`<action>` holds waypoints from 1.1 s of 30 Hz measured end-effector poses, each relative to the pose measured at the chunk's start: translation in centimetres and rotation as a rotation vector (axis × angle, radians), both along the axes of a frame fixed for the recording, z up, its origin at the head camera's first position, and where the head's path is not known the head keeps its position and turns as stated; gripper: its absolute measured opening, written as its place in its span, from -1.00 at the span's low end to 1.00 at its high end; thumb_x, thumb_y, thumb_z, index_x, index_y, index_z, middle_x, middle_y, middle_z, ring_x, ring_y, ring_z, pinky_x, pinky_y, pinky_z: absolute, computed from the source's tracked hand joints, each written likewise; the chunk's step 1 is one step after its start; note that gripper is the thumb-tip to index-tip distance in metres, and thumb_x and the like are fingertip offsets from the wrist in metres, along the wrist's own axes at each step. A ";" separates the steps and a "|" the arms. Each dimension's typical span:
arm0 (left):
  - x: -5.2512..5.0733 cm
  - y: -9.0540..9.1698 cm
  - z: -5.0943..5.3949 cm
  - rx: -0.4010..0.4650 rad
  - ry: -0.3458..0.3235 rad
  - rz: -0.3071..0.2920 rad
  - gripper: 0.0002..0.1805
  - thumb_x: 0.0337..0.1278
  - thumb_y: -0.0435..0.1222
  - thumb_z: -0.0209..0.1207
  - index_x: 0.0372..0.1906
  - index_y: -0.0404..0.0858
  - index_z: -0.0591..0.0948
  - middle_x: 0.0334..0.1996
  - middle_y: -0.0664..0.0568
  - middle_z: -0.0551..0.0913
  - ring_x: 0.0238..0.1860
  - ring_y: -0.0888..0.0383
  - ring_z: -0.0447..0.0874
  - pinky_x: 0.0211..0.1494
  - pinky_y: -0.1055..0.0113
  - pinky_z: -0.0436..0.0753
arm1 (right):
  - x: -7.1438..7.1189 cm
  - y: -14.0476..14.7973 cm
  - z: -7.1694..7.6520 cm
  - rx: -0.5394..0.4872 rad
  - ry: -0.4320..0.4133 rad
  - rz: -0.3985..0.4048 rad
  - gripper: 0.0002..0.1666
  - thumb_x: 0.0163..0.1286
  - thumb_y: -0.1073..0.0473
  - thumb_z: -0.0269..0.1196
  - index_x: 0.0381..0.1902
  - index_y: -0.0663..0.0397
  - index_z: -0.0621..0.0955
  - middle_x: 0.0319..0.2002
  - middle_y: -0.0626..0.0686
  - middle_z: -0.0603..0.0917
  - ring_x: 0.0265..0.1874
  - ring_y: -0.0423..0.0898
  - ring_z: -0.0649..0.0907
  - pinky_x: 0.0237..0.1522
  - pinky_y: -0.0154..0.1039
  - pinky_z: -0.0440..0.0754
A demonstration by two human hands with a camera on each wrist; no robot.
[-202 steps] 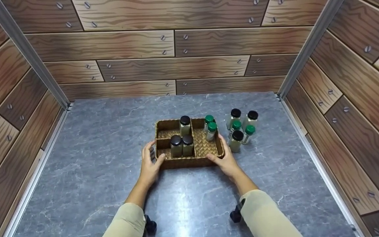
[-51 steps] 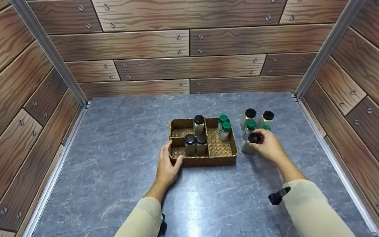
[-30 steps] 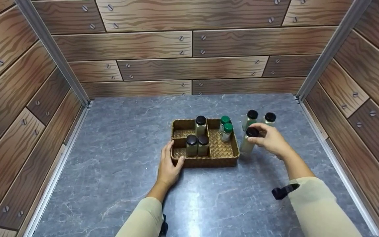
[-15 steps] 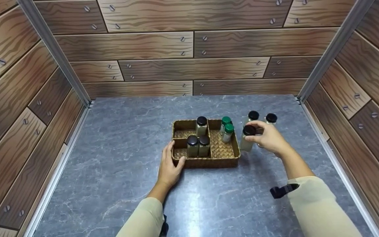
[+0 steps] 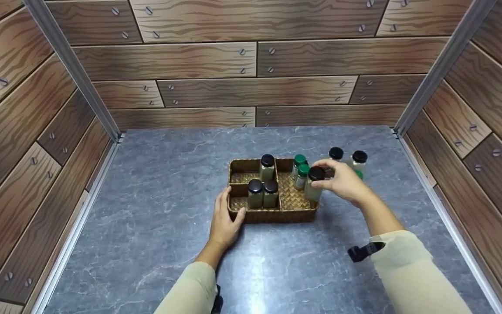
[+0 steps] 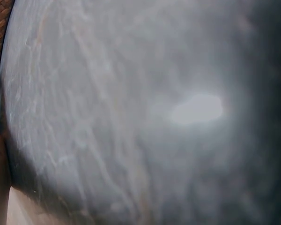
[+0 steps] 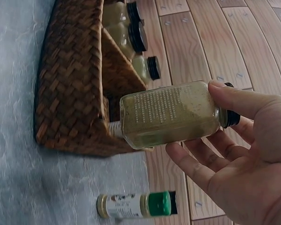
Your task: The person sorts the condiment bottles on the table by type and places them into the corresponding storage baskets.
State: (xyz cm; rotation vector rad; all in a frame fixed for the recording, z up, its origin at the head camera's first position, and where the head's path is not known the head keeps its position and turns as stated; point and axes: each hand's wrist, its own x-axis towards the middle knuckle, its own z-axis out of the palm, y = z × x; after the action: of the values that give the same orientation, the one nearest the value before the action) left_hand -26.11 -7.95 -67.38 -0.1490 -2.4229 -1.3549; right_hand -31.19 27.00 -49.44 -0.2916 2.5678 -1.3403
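The right hand (image 5: 340, 181) pinches a black-capped jar (image 5: 313, 187) near its cap and holds it over the right rim of the woven basket (image 5: 281, 215). In the right wrist view the jar (image 7: 168, 115) lies between thumb and fingers beside the basket wall (image 7: 70, 84). The left hand (image 5: 226, 222) rests on the basket's front left corner, thumb on the front rim. Inside the basket, two black-capped jars (image 5: 255, 195) stand front left, one (image 5: 267, 168) back left, and two green-capped bottles (image 5: 301, 176) in the right compartment.
Right of the basket stand two black-capped jars (image 5: 358, 160) at the back and a green-capped bottle (image 5: 358, 174), partly behind the right hand. In the right wrist view a green-capped bottle (image 7: 131, 205) stands on the grey tabletop. Wood-patterned walls (image 5: 207, 91) enclose the table.
The right hand has lifted the black-capped jar from the group at the right and moved it left to the basket's edge. The left hand has stayed on the basket.
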 end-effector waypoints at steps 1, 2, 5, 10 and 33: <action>0.0 0.0 0.0 0.003 0.003 -0.003 -0.11 0.35 -0.04 0.30 0.68 -0.18 0.25 0.61 -0.25 0.34 0.63 -0.23 0.37 0.71 -0.15 0.38 | 0.0 -0.3 0.0 0.003 -0.004 0.004 -0.35 0.44 0.16 0.49 0.43 0.06 0.57 0.32 0.27 0.65 0.33 0.25 0.66 0.11 -0.13 0.78; 0.0 0.0 0.0 0.004 0.005 -0.004 -0.11 0.34 -0.04 0.30 0.68 -0.19 0.25 0.61 -0.25 0.34 0.62 -0.23 0.37 0.71 -0.15 0.38 | 0.0 -0.6 0.1 0.005 -0.007 0.009 -0.34 0.44 0.15 0.49 0.44 0.06 0.57 0.33 0.27 0.65 0.34 0.25 0.65 0.12 -0.12 0.78; 0.0 0.1 0.1 0.009 0.006 -0.006 -0.11 0.34 -0.04 0.30 0.67 -0.19 0.26 0.60 -0.26 0.34 0.62 -0.24 0.38 0.70 -0.15 0.38 | 0.0 -1.6 0.2 0.010 0.005 0.019 -0.34 0.43 0.15 0.50 0.43 0.06 0.57 0.33 0.28 0.65 0.35 0.27 0.65 0.13 -0.09 0.78; -0.2 0.2 0.0 0.012 0.010 -0.004 -0.12 0.34 -0.06 0.31 0.67 -0.19 0.26 0.60 -0.26 0.35 0.61 -0.24 0.39 0.68 -0.18 0.42 | 0.1 -3.4 0.2 0.008 0.031 0.033 -0.36 0.38 0.18 0.52 0.38 0.05 0.61 0.29 0.28 0.68 0.30 0.28 0.68 0.14 -0.03 0.78; 0.0 -0.1 -0.1 0.039 0.021 -0.012 -0.13 0.33 -0.07 0.33 0.64 -0.21 0.27 0.58 -0.25 0.36 0.62 -0.19 0.38 0.70 -0.12 0.39 | 1.0 -11.8 0.5 -0.019 0.103 0.218 -0.41 0.33 0.24 0.56 0.28 0.01 0.64 0.18 0.18 0.74 0.15 0.14 0.77 0.12 -0.06 0.83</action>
State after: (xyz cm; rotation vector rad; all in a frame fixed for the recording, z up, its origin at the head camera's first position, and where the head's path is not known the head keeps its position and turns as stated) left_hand -26.14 -8.00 -67.52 -0.1675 -2.3803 -1.3972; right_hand -30.16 15.17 -48.93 -0.6397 2.5173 -1.3011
